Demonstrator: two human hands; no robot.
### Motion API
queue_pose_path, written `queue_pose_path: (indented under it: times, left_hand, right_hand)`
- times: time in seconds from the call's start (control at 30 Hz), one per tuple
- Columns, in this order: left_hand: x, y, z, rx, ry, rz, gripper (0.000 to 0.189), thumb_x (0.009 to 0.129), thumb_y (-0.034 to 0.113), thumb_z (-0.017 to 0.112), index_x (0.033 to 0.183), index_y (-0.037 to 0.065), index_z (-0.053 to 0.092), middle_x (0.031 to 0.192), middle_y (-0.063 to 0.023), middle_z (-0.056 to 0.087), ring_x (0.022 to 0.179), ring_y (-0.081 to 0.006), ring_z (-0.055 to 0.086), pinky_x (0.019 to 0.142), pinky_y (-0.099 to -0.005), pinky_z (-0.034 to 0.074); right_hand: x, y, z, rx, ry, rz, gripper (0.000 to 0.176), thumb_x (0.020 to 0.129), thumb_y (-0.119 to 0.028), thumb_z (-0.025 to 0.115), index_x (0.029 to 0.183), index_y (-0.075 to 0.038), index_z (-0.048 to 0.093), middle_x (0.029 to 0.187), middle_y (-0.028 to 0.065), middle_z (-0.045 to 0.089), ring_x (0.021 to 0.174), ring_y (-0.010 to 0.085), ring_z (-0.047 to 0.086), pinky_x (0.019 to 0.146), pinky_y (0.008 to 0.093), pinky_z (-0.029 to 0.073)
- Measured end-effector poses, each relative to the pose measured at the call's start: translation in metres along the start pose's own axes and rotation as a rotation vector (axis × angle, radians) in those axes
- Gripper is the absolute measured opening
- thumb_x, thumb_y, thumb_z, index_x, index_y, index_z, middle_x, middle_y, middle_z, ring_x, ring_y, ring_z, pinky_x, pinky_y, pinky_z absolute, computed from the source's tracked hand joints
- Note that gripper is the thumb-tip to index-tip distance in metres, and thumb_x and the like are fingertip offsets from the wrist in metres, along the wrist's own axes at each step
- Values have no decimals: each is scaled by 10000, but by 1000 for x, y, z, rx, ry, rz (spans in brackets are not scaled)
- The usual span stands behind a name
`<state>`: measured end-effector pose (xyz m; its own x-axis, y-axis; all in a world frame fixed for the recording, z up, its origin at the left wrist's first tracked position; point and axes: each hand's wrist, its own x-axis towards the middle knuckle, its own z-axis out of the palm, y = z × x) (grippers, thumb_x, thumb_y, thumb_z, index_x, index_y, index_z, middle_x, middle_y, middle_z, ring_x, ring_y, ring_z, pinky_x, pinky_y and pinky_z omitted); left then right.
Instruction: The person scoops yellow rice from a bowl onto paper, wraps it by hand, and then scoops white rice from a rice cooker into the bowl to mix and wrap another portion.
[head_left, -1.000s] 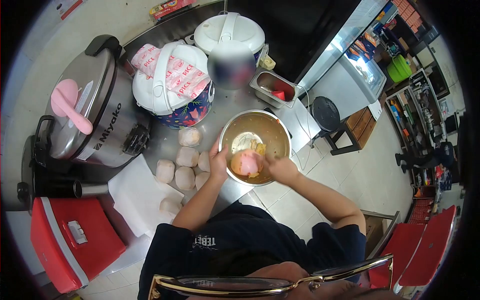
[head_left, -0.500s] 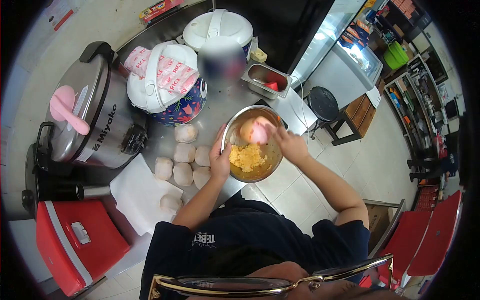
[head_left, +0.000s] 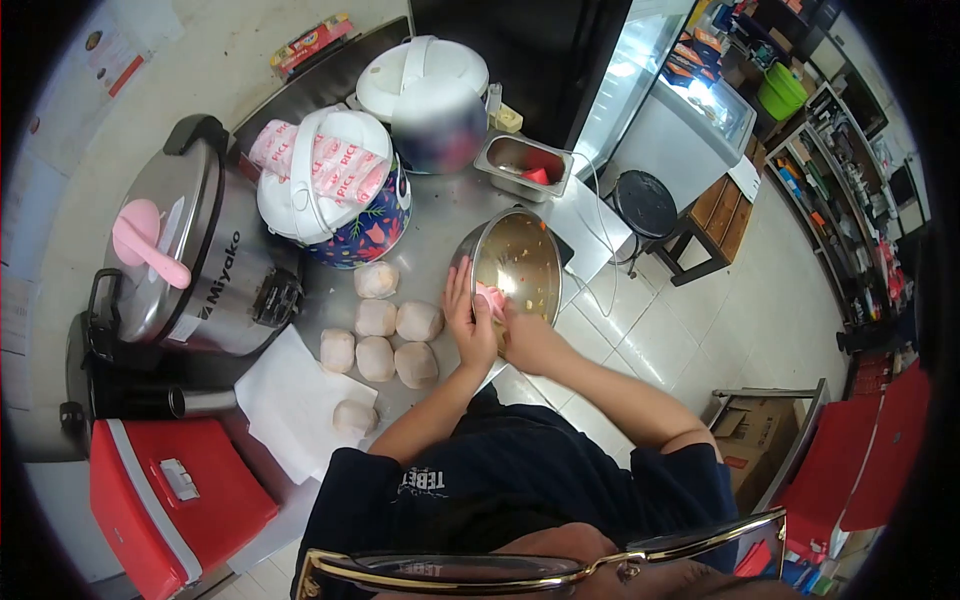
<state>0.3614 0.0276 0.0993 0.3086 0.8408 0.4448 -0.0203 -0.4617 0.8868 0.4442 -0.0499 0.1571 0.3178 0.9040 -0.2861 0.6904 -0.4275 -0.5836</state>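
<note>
A metal bowl is tilted at the front edge of the steel table, bits of orange food stuck to its inner wall. My left hand grips its left rim. Low in the bowl, my right hand is closed on a pink utensil, most of which is hidden by the hands. The yellow food is mostly out of sight behind my hands. Left of the bowl, several round wrapped portions lie on the table, one of them on white paper.
A large Miyako cooker with a pink spoon on top stands at left. Behind are two white-lidded rice cookers and a steel container. A red cooler sits front left, a black stool at right.
The bowl has tipped from nearly level to steeply tilted. My right hand and the pink utensil have moved down to the bowl's lower side, near my left hand. The view has shifted slightly.
</note>
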Motion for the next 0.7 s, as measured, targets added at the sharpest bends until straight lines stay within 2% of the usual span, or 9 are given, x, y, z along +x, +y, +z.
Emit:
queue_pose_path:
  times: [0.07, 0.1, 0.17, 0.3, 0.43, 0.5, 0.6, 0.63, 0.7]
  left_hand:
    - [1, 0, 0, -28, -8, 2, 422, 938, 228, 455, 1286, -8, 487, 1373, -153, 443, 1316, -356, 326, 1085, -442, 198]
    - [3, 0, 1, -56, -7, -8, 419, 939, 221, 459, 1286, -12, 485, 1373, -161, 440, 1315, -360, 326, 1084, -437, 208]
    - [6, -2, -3, -43, -11, -14, 411, 934, 201, 471, 1284, -15, 486, 1375, -167, 436, 1315, -362, 326, 1081, -435, 220]
    - [9, -9, -14, -165, -10, -123, 399, 901, 84, 508, 1282, -32, 484, 1389, -169, 418, 1317, -296, 346, 1073, -375, 262]
    - [21, -11, -23, -351, 34, -334, 425, 845, -37, 491, 1269, -43, 494, 1392, -158, 421, 1301, -227, 381, 1064, -319, 276]
    - [30, -11, -25, -364, 22, -362, 434, 827, -60, 480, 1260, -47, 502, 1390, -158, 422, 1293, -230, 392, 1061, -315, 281]
    - [41, -7, -18, -402, 10, -383, 433, 811, -78, 483, 1240, -44, 523, 1376, -153, 443, 1272, -234, 421, 1054, -322, 295]
    - [42, -8, -13, -351, -13, -328, 424, 815, -65, 493, 1236, -38, 530, 1360, -146, 464, 1274, -238, 419, 1055, -326, 294]
    - [39, -15, 0, -249, -28, -240, 381, 838, 8, 541, 1218, 2, 562, 1308, -114, 526, 1272, -257, 423, 1054, -347, 293]
  right_hand:
    - [16, 7, -17, -67, -95, -217, 508, 796, -100, 546, 1260, 67, 423, 805, 228, 619, 677, 361, 637, 610, 408, 527]
    - [20, 7, -31, -70, -86, -221, 508, 796, -100, 546, 1260, 67, 423, 805, 228, 619, 677, 361, 637, 610, 408, 527]
    - [24, 6, -58, 468, -371, 132, 357, 823, -119, 555, 1149, 26, 549, 725, 92, 588, 538, 196, 577, 469, 313, 483]
    - [49, 60, -56, 857, -600, 265, 282, 848, -148, 582, 1112, -50, 601, 665, -4, 521, 492, 49, 466, 397, 217, 386]
    - [62, 94, -72, 496, -459, 204, 298, 836, -117, 560, 1127, -70, 599, 665, 50, 559, 529, 142, 558, 440, 290, 449]
    - [72, 109, -70, -200, -68, -259, 444, 813, -86, 533, 1255, -73, 488, 803, 160, 623, 653, 295, 639, 546, 409, 509]
    - [54, 110, -42, -462, -82, -184, 610, 796, -78, 507, 1372, -107, 306, 942, 246, 616, 791, 403, 633, 657, 497, 513]
    - [45, 105, -26, -448, -199, -101, 684, 800, -69, 491, 1405, -84, 174, 1023, 248, 596, 804, 390, 639, 657, 488, 522]
    - [21, 79, -1, -378, -256, -97, 723, 762, -25, 493, 1385, 57, 136, 1032, 297, 568, 824, 412, 630, 695, 479, 525]
